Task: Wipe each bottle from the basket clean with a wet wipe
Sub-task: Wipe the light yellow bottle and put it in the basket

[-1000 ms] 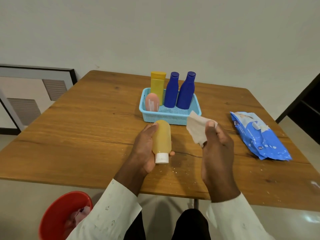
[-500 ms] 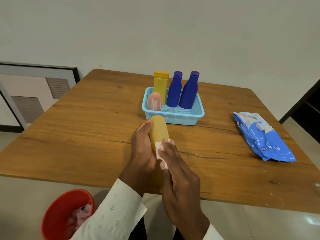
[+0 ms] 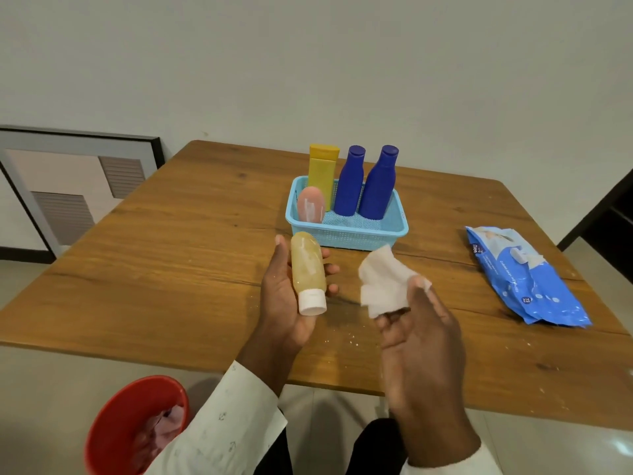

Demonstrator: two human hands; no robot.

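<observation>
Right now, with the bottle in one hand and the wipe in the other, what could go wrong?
The amber bottle lies in the left hand with the fingers only loosely curled round it, so a firm wipe might knock it loose. The wet wipe in the right hand is bunched, so it may miss streaks.

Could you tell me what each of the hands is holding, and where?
Left hand: tan bottle, around its body. Right hand: wet wipe, pinched at its lower edge.
</observation>
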